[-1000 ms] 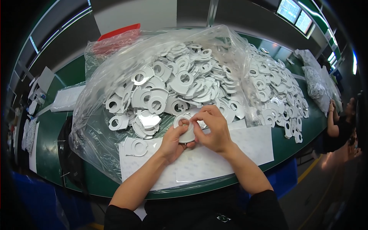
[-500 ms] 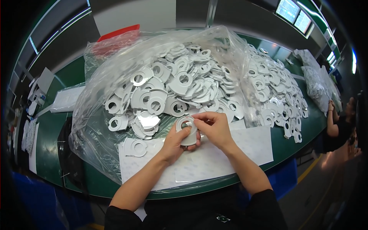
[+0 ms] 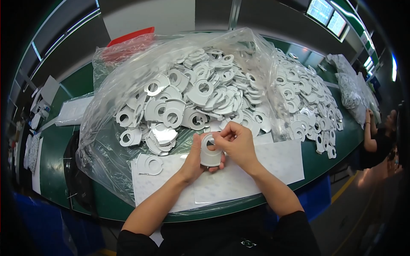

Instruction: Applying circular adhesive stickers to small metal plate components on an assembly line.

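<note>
Left hand [image 3: 194, 160] and right hand [image 3: 237, 143] both pinch one white ring-shaped flat part [image 3: 210, 152], held upright over the white backing sheet [image 3: 273, 164] at the near edge of the green table [image 3: 64, 170]. Versus earlier frames: the part has turned more upright, its hole now facing the camera. The clear plastic bag [image 3: 115, 89] of identical parts sits unchanged behind.

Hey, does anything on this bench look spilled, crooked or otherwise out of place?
Yes: flat white ring-shaped cutouts lie loose on the green table, right of the clear plastic bag. One single cutout lies alone on the white sheets, left of both hands.
</note>
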The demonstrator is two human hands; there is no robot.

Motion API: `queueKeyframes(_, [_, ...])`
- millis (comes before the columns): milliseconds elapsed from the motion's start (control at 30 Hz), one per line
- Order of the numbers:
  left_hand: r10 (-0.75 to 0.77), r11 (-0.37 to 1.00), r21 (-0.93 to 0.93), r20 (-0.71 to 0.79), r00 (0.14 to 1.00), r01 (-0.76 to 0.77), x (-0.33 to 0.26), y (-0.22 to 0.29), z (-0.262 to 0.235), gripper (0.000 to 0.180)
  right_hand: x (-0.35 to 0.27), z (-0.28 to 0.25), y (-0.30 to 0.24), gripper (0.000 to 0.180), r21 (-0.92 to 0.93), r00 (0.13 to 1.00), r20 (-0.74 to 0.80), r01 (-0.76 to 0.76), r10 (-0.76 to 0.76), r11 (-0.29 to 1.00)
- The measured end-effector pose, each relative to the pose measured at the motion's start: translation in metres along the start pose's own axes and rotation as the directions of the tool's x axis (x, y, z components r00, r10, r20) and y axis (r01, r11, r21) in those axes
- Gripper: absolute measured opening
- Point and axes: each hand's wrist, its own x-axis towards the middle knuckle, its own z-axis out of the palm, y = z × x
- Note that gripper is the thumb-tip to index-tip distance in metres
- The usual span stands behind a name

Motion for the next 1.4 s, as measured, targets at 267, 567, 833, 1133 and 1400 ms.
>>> queueKeyframes(267, [-0.049, 0.998, 0.033, -0.074, 0.996, 0.052, 0.0, 0.003, 0.005, 0.083, -0.006, 0.002, -0.005, 0.043, -0.669, 0.913, -0.049, 0.271, -0.405, 0.692])
queueKeyframes(567, [-0.134, 0.984, -0.133, -0.104, 0.986, 0.119, 0.0, 0.008, -0.001, 0.084, -0.002, -0.02, -0.012, 0.023, -0.427, 0.973, 0.205, 0.183, -0.102, 0.886])
queueKeyframes(833, [-0.129, 0.985, -0.12, -0.011, 0.992, 0.127, -0.001, 0.008, -0.003, 0.079, 0.002, -0.013, 0.0, 0.016, -0.373, 0.989, 0.042, 0.145, -0.139, 0.916])
queueKeyframes(1133, [0.625, 0.346, 0.926, -0.109, 0.773, -0.149, -0.02, 0.062, -0.01, 0.034, 0.028, -0.09, -0.018, 0.023, 0.714, 0.864, -0.503, 0.422, -0.009, 0.559])
queueKeyframes(1400, [0.811, -0.225, 0.78, -0.182, 0.557, 0.584, -0.034, 0.059, -0.029, 0.039, 0.01, -0.022, -0.008, 0.011, 0.026, 0.95, 0.052, 0.307, -0.308, 0.951])
